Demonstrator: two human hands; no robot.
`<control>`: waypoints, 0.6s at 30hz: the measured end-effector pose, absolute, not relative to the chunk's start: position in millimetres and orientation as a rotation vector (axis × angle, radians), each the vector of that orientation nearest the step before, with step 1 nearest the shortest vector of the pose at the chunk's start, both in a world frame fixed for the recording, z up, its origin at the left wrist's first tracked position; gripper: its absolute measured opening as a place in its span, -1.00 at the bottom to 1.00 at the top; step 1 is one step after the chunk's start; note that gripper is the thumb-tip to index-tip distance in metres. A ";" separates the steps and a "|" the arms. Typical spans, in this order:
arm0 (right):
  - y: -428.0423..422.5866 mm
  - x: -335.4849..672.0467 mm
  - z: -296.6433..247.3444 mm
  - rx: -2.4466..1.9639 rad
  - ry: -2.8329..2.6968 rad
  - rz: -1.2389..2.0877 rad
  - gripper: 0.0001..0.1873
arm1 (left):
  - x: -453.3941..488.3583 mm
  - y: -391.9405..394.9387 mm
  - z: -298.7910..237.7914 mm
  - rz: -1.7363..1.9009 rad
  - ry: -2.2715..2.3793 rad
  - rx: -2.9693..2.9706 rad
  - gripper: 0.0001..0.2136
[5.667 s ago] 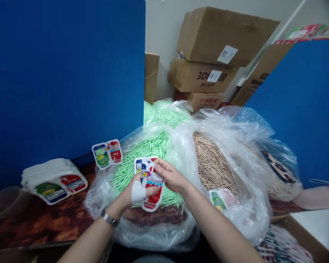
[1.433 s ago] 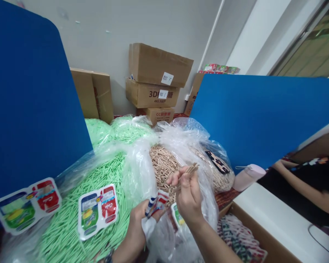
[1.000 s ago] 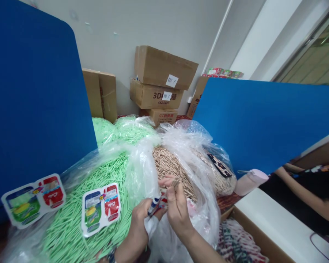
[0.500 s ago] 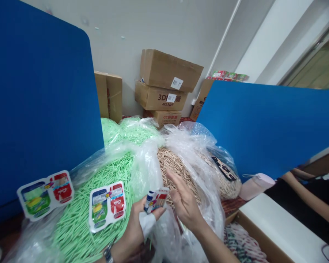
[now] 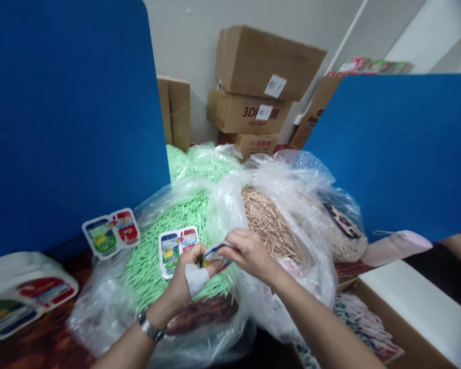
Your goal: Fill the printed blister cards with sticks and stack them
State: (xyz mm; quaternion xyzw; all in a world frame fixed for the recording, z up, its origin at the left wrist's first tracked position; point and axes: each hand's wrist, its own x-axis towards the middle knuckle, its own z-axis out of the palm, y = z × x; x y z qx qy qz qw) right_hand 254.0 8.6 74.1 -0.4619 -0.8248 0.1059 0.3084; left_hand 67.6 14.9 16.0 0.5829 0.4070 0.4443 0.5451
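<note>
At the lower left of the frame a stack of packets (image 5: pixel 26 294) lies on the table (image 5: pixel 42 343). Right of it, two loose ones rest on a bag of green sticks (image 5: pixel 153 256). At lower centre the left hand (image 5: pixel 184 277), thumb bandaged, and the right hand (image 5: pixel 249 253) meet on one printed packet (image 5: pixel 215 254), the fingers of both pinching its edges. It is seemingly being opened or closed. Thin and floppy, it needs a steady two-handed pinch. A bag of brown sticks (image 5: pixel 269 223) crowds the right hand. A cardboard box (image 5: pixel 411 333) sits at lower right.
</note>
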 end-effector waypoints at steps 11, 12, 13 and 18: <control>2.3 220.7 72.7 -1.090 -1.998 0.217 -0.74 | 18.8 18.4 40.3 0.978 1.140 1.563 -0.74; -1.0 219.5 64.7 -1.126 -1.858 0.231 -0.70 | 14.5 18.3 40.2 1.010 1.167 1.521 -0.73; -4.6 218.2 53.6 -1.168 -1.765 0.259 -0.71 | 10.2 18.1 39.7 1.031 1.189 1.479 -0.72; -18.7 214.0 -24.1 -1.263 -2.545 0.315 -0.89 | -4.9 14.5 33.3 1.055 1.234 1.376 -0.68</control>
